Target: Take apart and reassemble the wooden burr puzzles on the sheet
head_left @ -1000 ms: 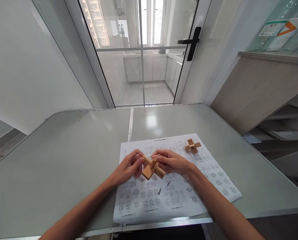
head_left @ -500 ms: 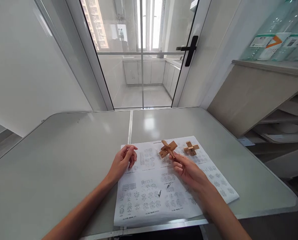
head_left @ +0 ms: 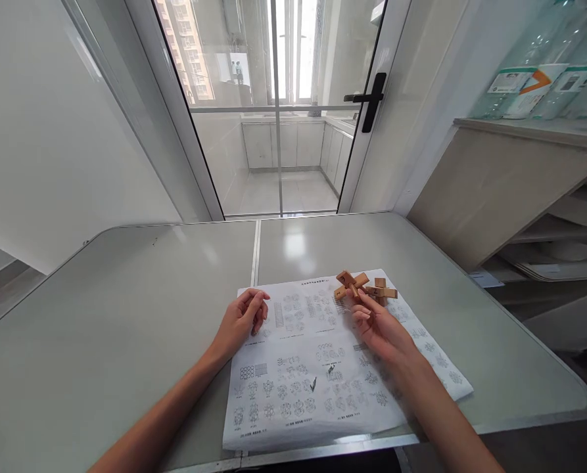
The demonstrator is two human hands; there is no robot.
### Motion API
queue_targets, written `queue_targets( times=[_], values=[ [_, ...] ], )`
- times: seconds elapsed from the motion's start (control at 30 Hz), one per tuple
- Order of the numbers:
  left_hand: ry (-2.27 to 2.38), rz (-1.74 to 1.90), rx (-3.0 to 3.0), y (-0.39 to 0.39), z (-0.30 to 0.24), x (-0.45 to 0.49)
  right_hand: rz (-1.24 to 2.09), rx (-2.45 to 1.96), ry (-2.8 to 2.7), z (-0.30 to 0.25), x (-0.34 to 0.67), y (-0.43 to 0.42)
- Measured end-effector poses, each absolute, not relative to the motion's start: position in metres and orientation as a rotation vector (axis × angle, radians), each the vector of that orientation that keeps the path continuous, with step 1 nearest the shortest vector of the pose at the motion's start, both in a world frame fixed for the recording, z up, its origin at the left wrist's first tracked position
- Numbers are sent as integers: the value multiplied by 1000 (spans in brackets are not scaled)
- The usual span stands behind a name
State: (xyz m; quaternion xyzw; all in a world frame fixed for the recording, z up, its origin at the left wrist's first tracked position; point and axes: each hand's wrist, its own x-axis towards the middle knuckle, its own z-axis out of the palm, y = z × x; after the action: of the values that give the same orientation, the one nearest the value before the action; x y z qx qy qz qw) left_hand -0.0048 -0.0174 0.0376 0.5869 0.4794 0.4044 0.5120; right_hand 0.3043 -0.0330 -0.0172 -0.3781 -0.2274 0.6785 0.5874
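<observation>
Between the thumb and fingers of my right hand (head_left: 382, 334) is a wooden burr puzzle (head_left: 346, 278), its crossing pieces sticking out and marked with dark characters. Behind my fingertips, a second wooden burr puzzle (head_left: 382, 291) sits on the printed sheet (head_left: 293, 345); the two overlap in view, and I cannot tell whether they touch. My left hand (head_left: 245, 313) rests at the sheet's left edge, loosely curled with nothing in it. Small line diagrams and some dark handwritten marks cover the sheet.
The sheet lies on a grey table (head_left: 165, 315) with a pale seam. Beyond its far edge stands a glass door (head_left: 303, 148) with a black handle (head_left: 373, 102). On the right, plastic bottles (head_left: 530, 89) stand on a shelf unit (head_left: 500, 184).
My right hand has moved right with the burr puzzle, turning it and bringing it up beside the second one. My left hand has stayed nearly still.
</observation>
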Motion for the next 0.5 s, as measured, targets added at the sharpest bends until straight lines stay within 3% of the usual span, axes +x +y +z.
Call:
queue_targets(
  times=[0.13, 0.5],
  values=[
    [1158, 966, 1427, -17, 37, -5, 1544, -854, -322, -19, 306, -28],
    [1167, 957, 1443, -17, 35, -6, 1433, -1117, -529, 1, 276, -82]
  ],
)
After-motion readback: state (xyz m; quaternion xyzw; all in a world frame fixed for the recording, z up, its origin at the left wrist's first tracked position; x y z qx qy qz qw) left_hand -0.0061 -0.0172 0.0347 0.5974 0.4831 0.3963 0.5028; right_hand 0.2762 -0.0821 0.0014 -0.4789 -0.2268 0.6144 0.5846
